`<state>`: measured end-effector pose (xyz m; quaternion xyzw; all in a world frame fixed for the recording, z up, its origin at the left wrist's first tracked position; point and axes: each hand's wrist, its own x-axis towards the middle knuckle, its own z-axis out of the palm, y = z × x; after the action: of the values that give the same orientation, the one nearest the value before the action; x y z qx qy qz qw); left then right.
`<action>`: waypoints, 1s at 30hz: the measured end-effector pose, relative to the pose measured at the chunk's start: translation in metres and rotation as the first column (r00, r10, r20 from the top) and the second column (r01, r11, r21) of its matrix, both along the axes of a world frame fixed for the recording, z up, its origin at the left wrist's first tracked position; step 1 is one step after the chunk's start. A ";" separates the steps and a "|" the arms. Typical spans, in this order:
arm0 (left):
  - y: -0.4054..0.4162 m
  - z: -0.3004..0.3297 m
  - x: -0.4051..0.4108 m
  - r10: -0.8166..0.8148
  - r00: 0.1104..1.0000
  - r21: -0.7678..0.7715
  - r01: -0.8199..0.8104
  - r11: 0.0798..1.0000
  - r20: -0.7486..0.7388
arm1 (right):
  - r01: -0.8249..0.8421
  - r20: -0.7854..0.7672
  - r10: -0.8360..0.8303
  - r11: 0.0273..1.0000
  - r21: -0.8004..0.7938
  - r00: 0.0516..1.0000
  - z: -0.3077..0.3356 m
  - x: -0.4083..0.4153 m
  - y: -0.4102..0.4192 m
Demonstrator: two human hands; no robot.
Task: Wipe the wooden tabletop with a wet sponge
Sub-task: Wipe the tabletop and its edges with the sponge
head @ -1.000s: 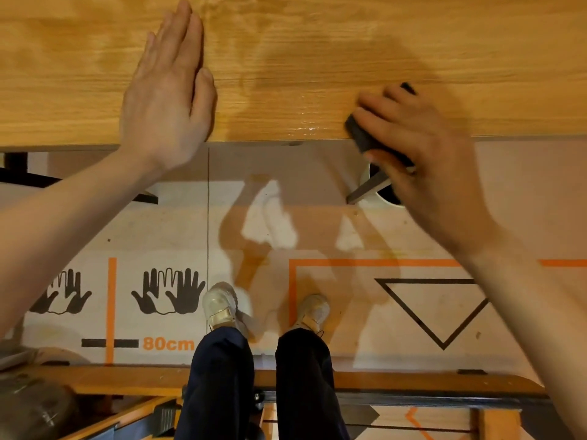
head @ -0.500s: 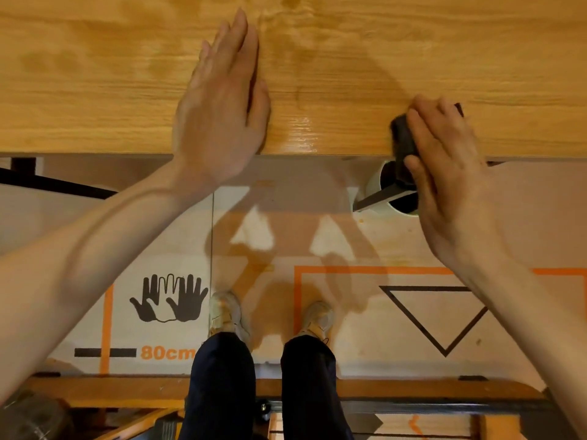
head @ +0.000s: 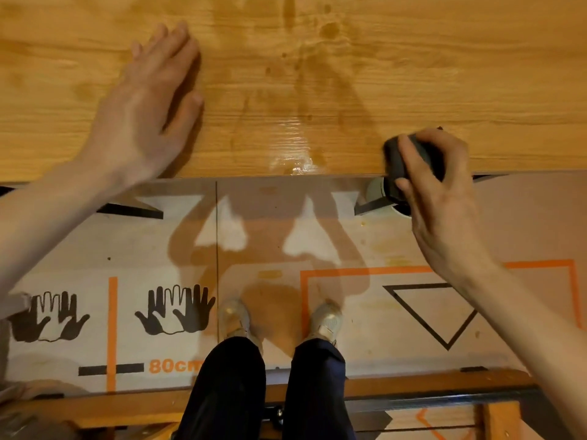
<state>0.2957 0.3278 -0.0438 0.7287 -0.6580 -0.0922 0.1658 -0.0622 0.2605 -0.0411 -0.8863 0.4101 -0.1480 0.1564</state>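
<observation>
Sponge (head: 401,160) dark, at near edge of tabletop (head: 381,74), right of wet sheen. My right hand (head: 440,192) grips it, fingers curled; left hand (head: 144,112) flat, fingers straight. Judge it soft, light, slippery; I'd hold by sides.

The tabletop (head: 381,58) is varnished wood with visible grain; a wet patch (head: 295,154) at lower centre of its near edge shines glossy. The sponge (head: 397,160) at right is dark and matt. The floor sheet (head: 365,249) below looks matt, printed cardboard.
</observation>
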 end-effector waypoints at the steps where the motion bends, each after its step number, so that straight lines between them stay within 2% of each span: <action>1: 0.003 -0.001 0.013 -0.002 1.000 -0.006 0.002 1.000 0.012 | 0.032 0.012 -0.032 0.999 -0.018 0.999 -0.002 0.006 0.005; 5: 0.013 -0.006 0.041 -0.001 0.999 0.027 0.000 1.000 0.034 | -0.026 0.068 0.031 0.996 -0.082 0.997 -0.013 0.048 0.025; 8: 0.014 -0.009 0.039 0.022 0.999 0.032 -0.023 0.999 0.036 | -0.018 0.206 0.034 0.997 -0.078 0.978 -0.022 0.089 0.042; 10: 0.013 -0.010 0.037 0.019 0.998 0.026 -0.020 0.999 0.052 | 0.030 0.111 -0.001 0.964 -0.263 0.994 -0.021 0.124 0.052; 11: 0.012 -0.010 0.037 0.018 0.998 0.018 -0.019 1.000 0.054 | 0.030 0.131 0.002 0.971 -0.239 0.991 -0.021 0.142 0.059; 13: 0.012 -0.011 0.037 0.012 0.998 0.003 -0.013 1.000 0.053 | 0.022 0.245 -0.003 0.997 -0.075 0.970 -0.025 0.176 0.078; 15: 0.013 -0.013 0.037 0.002 0.999 -0.009 -0.001 1.000 0.051 | -0.029 0.224 0.072 0.982 -0.189 0.972 -0.027 0.200 0.094; 19: 0.013 -0.012 0.036 0.004 0.999 -0.024 -0.003 1.000 0.047 | -0.230 0.153 0.255 0.959 -0.163 0.955 -0.020 0.180 0.075; 22: 0.013 -0.013 0.035 0.015 0.999 -0.029 -0.013 0.999 0.046 | -0.140 0.076 0.154 0.976 -0.166 0.985 -0.020 0.103 0.041; 25: 0.012 -0.013 0.035 0.016 0.999 -0.022 -0.015 1.000 0.049 | 0.026 0.000 -0.026 0.998 -0.053 1.000 -0.007 0.045 0.024; 28: 0.010 -0.012 0.035 0.014 1.000 -0.015 -0.013 1.000 0.025 | 0.196 0.066 -0.199 0.979 0.061 0.978 -0.002 0.051 0.030; 30: 0.009 -0.011 0.035 0.017 1.000 -0.010 -0.017 1.000 0.013 | 0.214 0.083 -0.224 0.971 0.111 0.971 0.002 0.064 0.032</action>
<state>0.3309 0.3371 -0.0544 0.7341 -0.6532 -0.0826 0.1658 0.0017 0.2923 -0.0392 -0.8185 0.5045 -0.1852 0.2029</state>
